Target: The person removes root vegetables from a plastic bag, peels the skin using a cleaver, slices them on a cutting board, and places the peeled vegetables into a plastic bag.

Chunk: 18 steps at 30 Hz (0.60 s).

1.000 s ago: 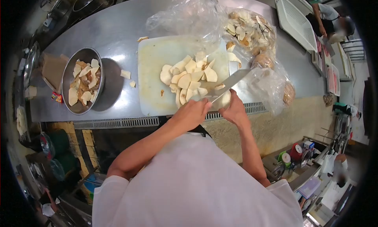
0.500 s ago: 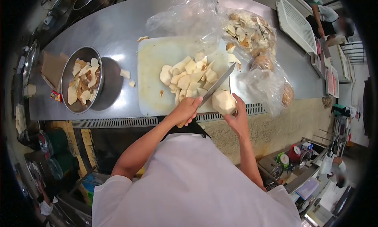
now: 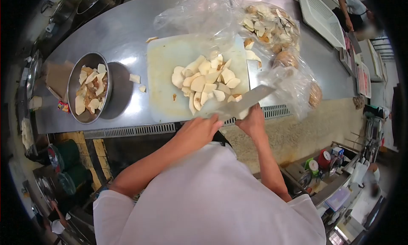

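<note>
My left hand [image 3: 197,130] is closed round the handle of a wide-bladed knife [image 3: 250,99], whose blade points up to the right. At the board's lower right corner my right hand [image 3: 253,121] grips a peeled, pale root vegetable [image 3: 244,113], mostly hidden behind the blade. Cut pale pieces [image 3: 198,83] lie heaped on the white cutting board [image 3: 163,81], and a brown-marked piece [image 3: 234,98] rests just beyond the knife. Right of the board, a clear plastic bag [image 3: 293,90] partly covers brown unpeeled roots [image 3: 286,59].
A metal bowl [image 3: 109,81] of peelings and pieces stands left on the steel table [image 3: 127,41]. Another clear bag [image 3: 199,15] lies behind the board, with a bag of trimmings [image 3: 272,28] to its right. A white perforated tray [image 3: 321,17] is back right, near another person [image 3: 355,9].
The knife has swung over the root vegetable, now mostly hidden; half a second ago it was in plain view. A brown-marked piece now shows at the heap's right edge.
</note>
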Motion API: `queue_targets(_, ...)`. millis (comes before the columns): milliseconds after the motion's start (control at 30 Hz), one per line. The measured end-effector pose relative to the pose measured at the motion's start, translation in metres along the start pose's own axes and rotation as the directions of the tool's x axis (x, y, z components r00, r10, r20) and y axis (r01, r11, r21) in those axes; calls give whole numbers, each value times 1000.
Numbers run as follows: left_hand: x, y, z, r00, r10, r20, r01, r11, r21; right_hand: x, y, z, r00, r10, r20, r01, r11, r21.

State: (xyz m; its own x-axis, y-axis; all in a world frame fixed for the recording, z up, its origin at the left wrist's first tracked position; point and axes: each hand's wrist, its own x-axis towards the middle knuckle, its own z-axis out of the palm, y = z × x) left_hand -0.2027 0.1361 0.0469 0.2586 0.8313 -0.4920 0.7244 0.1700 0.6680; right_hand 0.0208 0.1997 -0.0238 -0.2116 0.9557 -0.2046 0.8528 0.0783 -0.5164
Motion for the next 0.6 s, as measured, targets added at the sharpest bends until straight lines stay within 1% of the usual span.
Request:
queue_targets(33, 17, -7, 10, 990, 99, -103, -111, 987, -114, -1, 2, 3, 1000, -4, -1, 4, 1000, -1)
queue_targets(67, 22, -7, 9, 989, 100, -110, -113, 987, -118, -1, 7, 5, 1000, 0, -10, 0, 1000, 5)
queue_targets(133, 29, -6, 4, 988, 128, -89, -145, 964, -224, 2, 7, 1, 1000, -15, -22, 15, 1000, 5)
queue_targets(167, 19, -9, 2, 987, 126, -96, -145, 965, -221, 2, 8, 0, 1000, -11, -5, 11, 1000, 3)
queue_targets(233, -13, -20, 3, 976, 123, -181, -161, 963, -217, -1, 6, 1, 1000, 11, 12, -11, 1000, 12)
queue_targets(267, -11, -20, 4, 978, 124, -169, -160, 963, -216, -2, 6, 0, 1000, 0, -1, 0, 1000, 7)
queue_targets(300, -5, -21, 2, 999, 1, -46, -15, 950, -312, -2, 6, 0, 1000, -19, -14, 19, 1000, 1)
queue_targets(333, 3, -22, -2, 991, -110, 81, 133, 913, -386, -1, 7, 0, 1000, -21, -17, 22, 1000, 2)
queue_targets(367, 18, -25, 4, 992, -106, 75, 127, 914, -386, 1, 10, 0, 1000, -24, -5, 24, 1000, 15)
queue_targets(433, 58, -31, 27, 992, -76, 100, 121, 784, -609, 5, 16, -6, 999, -38, 4, 38, 999, 18)
queue_targets(467, 69, -34, 33, 993, -73, 90, 114, 780, -615, 6, 19, -10, 997, -73, 30, 72, 997, 26)
queue_targets(533, 79, -35, 30, 993, -91, 74, 116, 661, -741, 8, 26, -15, 990, -126, 65, 124, 992, 30)
queue_targets(567, 79, -40, 29, 991, -91, 98, 133, 665, -735, 5, 31, -14, 994, -98, 55, 74, 939, 335)
queue_targets(600, 70, -39, 24, 991, -93, 95, 133, 661, -738, 2, 38, -15, 997, -63, 54, 17, 795, 606)
